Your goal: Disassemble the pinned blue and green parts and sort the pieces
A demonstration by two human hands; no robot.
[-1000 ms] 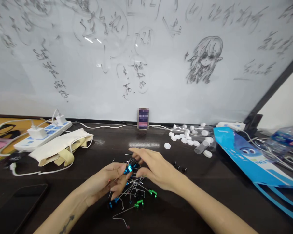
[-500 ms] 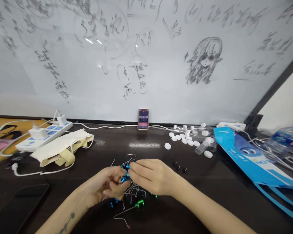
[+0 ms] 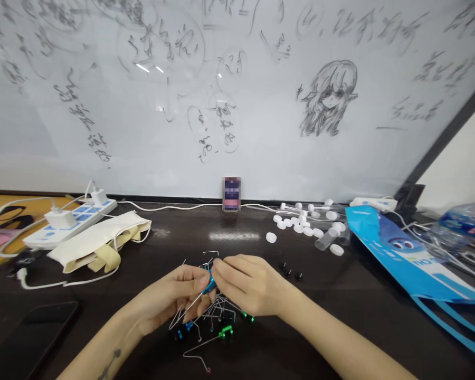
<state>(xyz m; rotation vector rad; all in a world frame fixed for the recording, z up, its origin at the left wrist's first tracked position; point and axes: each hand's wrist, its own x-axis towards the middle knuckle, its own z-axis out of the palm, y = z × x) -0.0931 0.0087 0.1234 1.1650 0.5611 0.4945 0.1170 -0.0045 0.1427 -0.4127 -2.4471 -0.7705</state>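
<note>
In the head view, my left hand [image 3: 186, 287] pinches a small shiny blue metal piece [image 3: 209, 287] with a thin bent wire running out toward the lower left. My right hand [image 3: 247, 282] is closed at the upper end of that piece, its fingertips partly hidden behind the knuckles. Beneath both hands lies a tangle of bent metal wires [image 3: 217, 309]. A green metal piece [image 3: 225, 331] on a bent wire rests in front of it. Another blue piece [image 3: 185, 331] lies below my left hand, and more green shows under my right.
Several small black parts [image 3: 288, 273] sit right of my hands. White caps [image 3: 298, 228] and clear tubes [image 3: 328, 239] are scattered behind. A blue bag [image 3: 396, 253] lies right; a cream pouch [image 3: 98, 240], power strip [image 3: 71, 224] and dark phone [image 3: 27, 343] are left.
The blue piece has turned between my hands, so its wire now points to the lower left. My left fingers have shifted from curled around it to a straighter pinch.
</note>
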